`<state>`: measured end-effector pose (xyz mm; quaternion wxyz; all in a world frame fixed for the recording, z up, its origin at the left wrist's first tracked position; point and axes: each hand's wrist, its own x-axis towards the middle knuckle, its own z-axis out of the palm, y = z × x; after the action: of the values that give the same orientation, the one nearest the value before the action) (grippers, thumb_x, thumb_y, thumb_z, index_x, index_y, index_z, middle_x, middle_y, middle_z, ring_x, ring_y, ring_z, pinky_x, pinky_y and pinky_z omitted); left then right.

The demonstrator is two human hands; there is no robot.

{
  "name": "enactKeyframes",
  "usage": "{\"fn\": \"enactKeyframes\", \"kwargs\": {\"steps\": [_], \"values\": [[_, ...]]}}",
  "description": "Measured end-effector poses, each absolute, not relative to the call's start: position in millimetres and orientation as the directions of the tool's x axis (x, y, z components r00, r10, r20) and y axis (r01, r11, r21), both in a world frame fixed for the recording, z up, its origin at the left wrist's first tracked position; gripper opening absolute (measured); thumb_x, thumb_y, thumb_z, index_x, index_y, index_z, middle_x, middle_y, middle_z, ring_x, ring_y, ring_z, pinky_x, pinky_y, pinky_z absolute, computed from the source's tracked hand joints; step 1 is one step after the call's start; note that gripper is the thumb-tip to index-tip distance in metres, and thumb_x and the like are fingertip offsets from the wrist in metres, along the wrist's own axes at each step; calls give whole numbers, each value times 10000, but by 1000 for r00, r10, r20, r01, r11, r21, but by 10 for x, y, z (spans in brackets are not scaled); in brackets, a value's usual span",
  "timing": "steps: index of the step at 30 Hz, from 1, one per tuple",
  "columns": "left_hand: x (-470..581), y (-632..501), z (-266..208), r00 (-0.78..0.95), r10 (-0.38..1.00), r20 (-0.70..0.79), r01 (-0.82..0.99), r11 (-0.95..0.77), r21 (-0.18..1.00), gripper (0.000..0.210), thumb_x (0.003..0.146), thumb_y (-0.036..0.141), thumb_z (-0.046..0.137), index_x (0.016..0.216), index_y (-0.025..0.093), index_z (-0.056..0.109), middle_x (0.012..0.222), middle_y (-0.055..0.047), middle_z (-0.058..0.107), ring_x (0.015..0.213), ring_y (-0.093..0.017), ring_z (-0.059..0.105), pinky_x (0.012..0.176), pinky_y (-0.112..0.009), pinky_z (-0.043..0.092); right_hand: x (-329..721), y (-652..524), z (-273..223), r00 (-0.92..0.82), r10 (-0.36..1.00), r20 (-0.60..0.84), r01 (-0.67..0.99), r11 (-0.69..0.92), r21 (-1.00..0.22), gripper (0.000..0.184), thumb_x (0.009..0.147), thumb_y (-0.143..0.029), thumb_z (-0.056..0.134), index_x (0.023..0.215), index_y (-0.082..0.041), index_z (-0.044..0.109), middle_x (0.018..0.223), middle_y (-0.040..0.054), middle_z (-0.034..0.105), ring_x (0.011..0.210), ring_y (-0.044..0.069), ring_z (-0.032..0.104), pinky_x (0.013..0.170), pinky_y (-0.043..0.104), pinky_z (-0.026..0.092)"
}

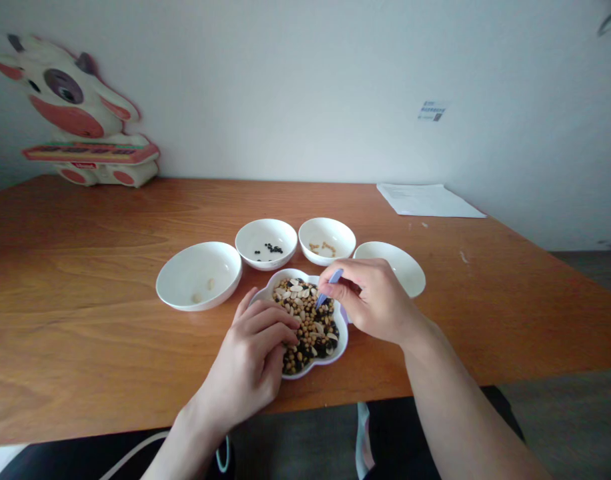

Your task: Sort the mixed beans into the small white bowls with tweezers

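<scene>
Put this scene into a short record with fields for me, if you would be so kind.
Left hand: at the left side of the scalloped tray
Right hand: pinching a lavender tool, tip down at the mixed beans and seeds
Leftmost bowl: two pale pieces
Second bowl: small black beans
Third bowl: small tan pieces
Rightmost bowl: partly hidden by the right hand
Surface: wooden table
Behind: cow-shaped toy at left, white paper at right

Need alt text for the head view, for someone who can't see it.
The right hand holds a purple tool at a lobed white tray of mixed beans and seeds, the left hand over its left side. Four white bowls, three holding some pieces, arc behind it on a wooden table.
</scene>
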<state>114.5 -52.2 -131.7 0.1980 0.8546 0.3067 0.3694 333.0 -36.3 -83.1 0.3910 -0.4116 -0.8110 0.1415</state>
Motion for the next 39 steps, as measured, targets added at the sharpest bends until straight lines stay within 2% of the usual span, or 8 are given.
{"fn": "enactKeyframes", "kwargs": {"steps": [9, 21, 32, 36, 39], "values": [[1147, -518, -1324, 534, 673, 511, 383, -732, 564, 297, 836, 15, 428, 785, 212, 645, 950, 3, 710, 976, -182, 610, 1147, -532, 255, 3288, -340, -882, -359, 786, 504, 569, 612, -549, 129, 878, -133, 600, 754, -151, 635, 729, 3, 696, 674, 108, 620, 651, 219, 440], [1141, -523, -1320, 543, 668, 509, 387, -737, 554, 292, 834, 11, 428, 785, 208, 639, 950, 8, 710, 972, -175, 613, 1150, -532, 256, 3300, -326, -891, -349, 784, 513, 572, 612, -546, 122, 877, -127, 615, 763, -153, 647, 735, -11, 702, 688, 94, 627, 661, 200, 443], [1136, -525, -1317, 545, 663, 512, 380, -740, 554, 290, 843, 22, 430, 793, 211, 644, 943, 1, 711, 970, -186, 612, 1143, -548, 273, 3311, -346, -863, -339, 772, 537, 570, 623, -536, 122, 885, -132, 620, 771, -152, 661, 704, -21, 694, 630, 71, 604, 616, 182, 419], [1140, -518, -1315, 545, 669, 505, 384, -735, 559, 293, 837, 18, 427, 783, 209, 643, 946, -2, 709, 972, -187, 612, 1150, -549, 258, 3378, -376, -765, -278, 778, 563, 610, 596, -522, 153, 905, -177, 606, 768, -153, 672, 677, -21, 679, 592, 73, 580, 592, 197, 407], [1137, -521, -1312, 546, 670, 503, 384, -734, 560, 290, 834, 20, 430, 788, 208, 647, 946, -5, 709, 969, -185, 612, 1151, -539, 258, 3538, -415, -679, -153, 809, 568, 689, 499, -525, 166, 912, -234, 602, 784, -168, 684, 707, -10, 695, 608, 94, 596, 594, 217, 416]]}}
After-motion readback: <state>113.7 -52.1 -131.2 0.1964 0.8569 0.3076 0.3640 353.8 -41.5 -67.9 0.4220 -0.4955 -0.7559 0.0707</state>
